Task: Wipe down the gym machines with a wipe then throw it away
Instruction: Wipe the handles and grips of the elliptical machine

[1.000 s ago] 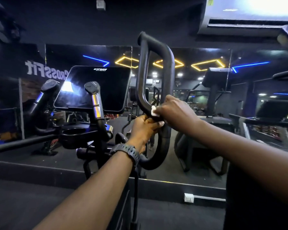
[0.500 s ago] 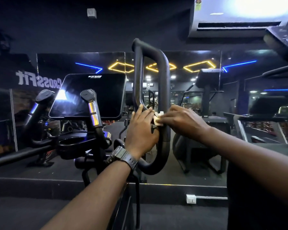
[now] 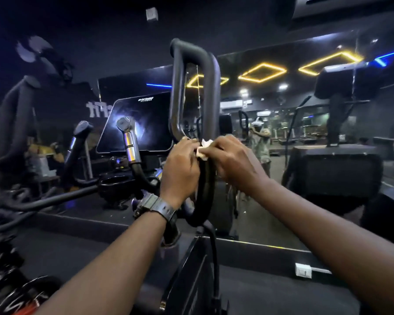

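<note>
A black looped handlebar (image 3: 210, 87) of an elliptical machine stands upright in front of me. Both my hands meet on its right-hand tube at mid height. My right hand (image 3: 231, 159) wraps the tube and pinches a small crumpled white wipe (image 3: 205, 147) against it. My left hand (image 3: 180, 167), with a dark watch on its wrist, curls its fingers round the same tube from the left and touches the wipe. Most of the wipe is hidden under the fingers.
The machine's dark console screen (image 3: 141, 123) and two short grips with silver sensors (image 3: 129, 142) sit left of the loop. A wall mirror (image 3: 282, 133) behind shows my reflection. Another machine (image 3: 334, 160) stands to the right. A wall socket (image 3: 303, 270) is low on the ledge.
My view swung left and closer, so the loop now looks narrower. Both hands stay together on the tube at about the same height, and my left hand has closed round it.
</note>
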A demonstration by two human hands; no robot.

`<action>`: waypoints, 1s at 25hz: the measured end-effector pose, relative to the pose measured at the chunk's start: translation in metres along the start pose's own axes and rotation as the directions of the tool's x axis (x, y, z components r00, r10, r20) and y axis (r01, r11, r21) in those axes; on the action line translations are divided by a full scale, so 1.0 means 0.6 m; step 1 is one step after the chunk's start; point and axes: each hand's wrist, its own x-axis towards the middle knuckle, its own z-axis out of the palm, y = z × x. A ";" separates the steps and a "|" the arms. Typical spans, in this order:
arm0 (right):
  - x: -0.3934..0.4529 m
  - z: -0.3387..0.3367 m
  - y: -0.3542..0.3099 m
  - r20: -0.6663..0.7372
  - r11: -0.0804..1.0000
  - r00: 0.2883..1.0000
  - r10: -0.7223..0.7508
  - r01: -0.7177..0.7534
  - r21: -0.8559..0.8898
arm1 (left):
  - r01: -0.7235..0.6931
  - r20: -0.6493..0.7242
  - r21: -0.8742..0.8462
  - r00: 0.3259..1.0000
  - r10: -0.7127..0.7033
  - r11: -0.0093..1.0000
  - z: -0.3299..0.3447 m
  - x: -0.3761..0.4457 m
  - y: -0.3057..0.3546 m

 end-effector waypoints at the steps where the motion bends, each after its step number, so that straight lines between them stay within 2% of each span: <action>1: -0.011 0.010 -0.003 -0.080 0.999 0.997 0.006 -0.002 0.053 | 0.040 -0.024 0.000 0.999 -0.040 0.999 0.002 0.001 0.009; 3: -0.068 0.025 -0.025 -0.137 0.980 0.990 0.034 -0.006 0.200 | 0.094 -0.021 0.047 0.995 -0.093 0.994 0.006 -0.001 0.030; 5: -0.097 0.031 -0.040 -0.136 0.915 0.973 0.185 -0.120 0.386 | 0.091 0.001 0.129 0.996 -0.092 0.987 0.006 -0.004 0.045; 6: -0.078 0.031 -0.039 -0.133 0.826 0.929 0.347 -0.235 0.512 | 0.097 0.003 0.159 0.995 -0.099 0.982 0.007 0.000 0.049; 8: -0.005 0.030 -0.019 -0.083 0.582 0.738 0.670 -0.453 0.675 | 0.143 -0.026 0.176 0.990 -0.140 0.974 0.013 0.022 0.057; 9: 0.024 0.027 -0.006 -0.037 0.478 0.661 0.749 -0.501 0.722 | 0.170 -0.049 0.155 0.985 -0.164 0.973 0.017 0.031 0.061; 11: 0.033 0.031 0.010 0.024 0.343 0.603 0.797 -0.486 0.804 | 0.206 -0.093 0.114 0.976 -0.196 0.972 0.035 0.043 0.068; 15: -0.065 0.045 -0.035 0.218 0.096 0.647 0.731 -0.413 0.905 | 0.223 -0.207 0.104 0.958 -0.198 0.969 0.064 0.043 0.070; 19: 0.047 0.075 0.053 0.289 -0.036 0.618 0.731 -0.389 0.921 | 0.216 -0.236 0.107 0.954 -0.187 0.970 0.068 0.048 0.066; 21: 0.079 0.091 0.083 0.326 -0.170 0.678 0.659 -0.287 0.943 | 0.196 -0.237 0.130 0.958 -0.162 0.972 0.069 0.056 0.069; 22: 0.060 0.110 0.079 0.343 -0.202 0.688 0.639 -0.280 0.939 | 0.192 -0.239 0.146 0.959 -0.153 0.971 0.072 0.060 0.070; 23: 0.017 0.128 0.060 0.368 -0.225 0.705 0.606 -0.292 0.930 | 0.196 -0.248 0.166 0.957 -0.151 0.966 0.074 0.063 0.070; 25: -0.079 0.135 0.010 0.377 -0.269 0.791 0.482 -0.275 0.923 | 0.204 -0.260 0.229 0.955 -0.142 0.952 0.080 0.065 0.066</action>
